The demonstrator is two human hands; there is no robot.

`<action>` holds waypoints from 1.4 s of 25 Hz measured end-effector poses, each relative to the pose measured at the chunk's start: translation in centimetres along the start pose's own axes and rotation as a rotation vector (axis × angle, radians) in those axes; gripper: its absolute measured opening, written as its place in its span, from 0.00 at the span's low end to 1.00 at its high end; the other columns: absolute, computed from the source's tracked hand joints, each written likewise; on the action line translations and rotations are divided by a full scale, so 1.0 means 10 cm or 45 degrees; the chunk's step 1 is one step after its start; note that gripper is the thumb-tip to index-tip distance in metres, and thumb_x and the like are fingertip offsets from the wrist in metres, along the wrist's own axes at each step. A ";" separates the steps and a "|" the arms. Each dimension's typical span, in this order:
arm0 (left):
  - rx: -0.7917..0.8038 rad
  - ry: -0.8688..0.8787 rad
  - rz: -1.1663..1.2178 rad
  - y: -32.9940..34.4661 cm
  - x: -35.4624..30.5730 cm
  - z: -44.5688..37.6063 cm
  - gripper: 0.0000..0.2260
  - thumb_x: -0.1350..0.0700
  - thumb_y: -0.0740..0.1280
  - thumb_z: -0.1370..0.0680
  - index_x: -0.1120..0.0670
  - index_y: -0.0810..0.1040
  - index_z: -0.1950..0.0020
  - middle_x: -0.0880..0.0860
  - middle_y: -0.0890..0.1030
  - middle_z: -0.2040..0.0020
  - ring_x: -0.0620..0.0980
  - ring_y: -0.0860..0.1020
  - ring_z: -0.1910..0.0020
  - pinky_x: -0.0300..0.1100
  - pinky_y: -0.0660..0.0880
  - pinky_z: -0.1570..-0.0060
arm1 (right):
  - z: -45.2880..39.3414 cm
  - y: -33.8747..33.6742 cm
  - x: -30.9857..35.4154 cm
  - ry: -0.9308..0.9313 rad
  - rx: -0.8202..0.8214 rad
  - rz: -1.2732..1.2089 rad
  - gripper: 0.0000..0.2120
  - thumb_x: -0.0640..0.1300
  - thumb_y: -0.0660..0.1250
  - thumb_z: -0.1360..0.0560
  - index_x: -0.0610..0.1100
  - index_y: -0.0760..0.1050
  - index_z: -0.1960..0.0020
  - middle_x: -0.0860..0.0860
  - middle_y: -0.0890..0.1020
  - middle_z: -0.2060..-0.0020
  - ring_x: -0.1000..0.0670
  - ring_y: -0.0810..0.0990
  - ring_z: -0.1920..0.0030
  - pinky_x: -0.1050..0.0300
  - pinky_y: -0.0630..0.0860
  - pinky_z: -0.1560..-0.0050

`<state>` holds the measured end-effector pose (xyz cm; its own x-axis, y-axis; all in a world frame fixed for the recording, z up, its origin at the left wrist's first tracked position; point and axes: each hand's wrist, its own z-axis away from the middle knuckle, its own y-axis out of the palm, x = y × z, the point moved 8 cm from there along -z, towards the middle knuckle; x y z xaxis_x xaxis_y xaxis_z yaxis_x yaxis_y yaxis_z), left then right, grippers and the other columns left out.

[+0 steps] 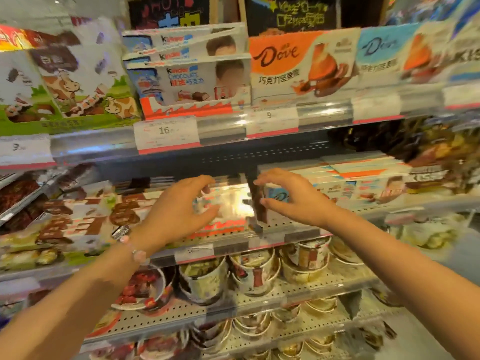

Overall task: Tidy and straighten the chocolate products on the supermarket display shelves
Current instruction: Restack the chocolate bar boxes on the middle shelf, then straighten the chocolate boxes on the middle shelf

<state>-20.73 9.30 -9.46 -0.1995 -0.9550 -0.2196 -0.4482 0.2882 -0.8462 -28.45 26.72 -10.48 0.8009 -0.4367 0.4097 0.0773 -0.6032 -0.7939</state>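
Note:
Both my hands reach into the middle shelf. My left hand hovers with curved fingers over a white and orange Kinder chocolate box lying flat under a bright glare. My right hand curves around the left end of a light-blue Dove box, thumb below and fingers above; whether it grips the box is unclear through the blur. To the right lies a flat stack of Kinder boxes. On the upper shelf stand Kinder boxes and Dove boxes.
Cow-print chocolate packs fill the upper left. Brown and white chocolate packs lie left of my hands. Lower shelves carry round tubs. Price tags line the shelf rails. Dark wrapped sweets sit at the right.

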 end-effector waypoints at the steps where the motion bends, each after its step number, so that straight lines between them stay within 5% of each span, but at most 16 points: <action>1: 0.013 0.002 0.053 0.11 -0.17 -0.11 0.21 0.50 0.71 0.29 0.51 0.73 0.38 0.48 0.80 0.49 0.49 0.78 0.50 0.47 0.75 0.48 | 0.11 -0.15 -0.13 0.040 -0.018 0.012 0.18 0.46 0.68 0.26 0.46 0.74 0.37 0.49 0.76 0.38 0.50 0.73 0.39 0.64 0.66 0.43; 9: 0.183 0.133 0.179 0.89 -1.13 -0.91 0.18 0.52 0.71 0.29 0.53 0.76 0.41 0.50 0.78 0.47 0.46 0.75 0.49 0.39 0.70 0.51 | 0.69 -0.98 -1.19 0.319 -0.097 0.189 0.16 0.43 0.69 0.28 0.42 0.76 0.40 0.45 0.78 0.40 0.47 0.75 0.40 0.56 0.69 0.41; 14: 0.352 0.176 0.013 1.36 -1.37 -1.37 0.21 0.44 0.72 0.31 0.49 0.75 0.42 0.49 0.72 0.41 0.49 0.67 0.39 0.49 0.67 0.39 | 0.71 -1.20 -1.75 0.428 -0.037 0.375 0.18 0.43 0.72 0.31 0.46 0.77 0.41 0.47 0.74 0.40 0.47 0.73 0.39 0.52 0.70 0.40; 17: 0.444 0.208 -0.035 1.59 -1.45 -1.56 0.22 0.44 0.75 0.35 0.48 0.74 0.45 0.49 0.71 0.40 0.51 0.66 0.38 0.52 0.67 0.40 | 0.55 -1.14 -1.90 0.359 0.083 0.484 0.18 0.46 0.73 0.32 0.47 0.78 0.43 0.48 0.73 0.39 0.47 0.72 0.40 0.52 0.71 0.41; 26: 0.451 0.229 0.047 1.81 -1.38 -1.67 0.21 0.50 0.75 0.34 0.46 0.66 0.52 0.44 0.71 0.49 0.44 0.70 0.52 0.36 0.68 0.59 | 0.32 -0.93 -2.10 0.049 0.278 0.697 0.14 0.53 0.74 0.33 0.47 0.80 0.52 0.51 0.72 0.40 0.49 0.72 0.43 0.53 0.73 0.46; 31: 0.481 0.174 0.020 1.81 -1.40 -1.65 0.20 0.49 0.74 0.33 0.48 0.67 0.49 0.45 0.71 0.48 0.45 0.70 0.50 0.38 0.69 0.56 | 0.27 -1.06 -2.09 0.008 0.353 0.608 0.17 0.53 0.69 0.28 0.47 0.76 0.42 0.52 0.75 0.39 0.48 0.74 0.43 0.54 0.73 0.47; 35: 0.432 0.066 -0.045 1.74 -1.34 -1.53 0.23 0.44 0.72 0.31 0.48 0.68 0.42 0.47 0.74 0.42 0.47 0.72 0.46 0.43 0.73 0.50 | 0.18 -1.29 -1.97 -0.031 0.352 0.598 0.16 0.53 0.65 0.25 0.49 0.71 0.40 0.48 0.80 0.49 0.45 0.77 0.50 0.53 0.72 0.57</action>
<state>-39.21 28.21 -13.75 -0.2371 -0.9565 -0.1698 -0.1418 0.2070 -0.9680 -44.17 44.34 -9.15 0.7999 -0.5995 -0.0255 -0.1415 -0.1471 -0.9789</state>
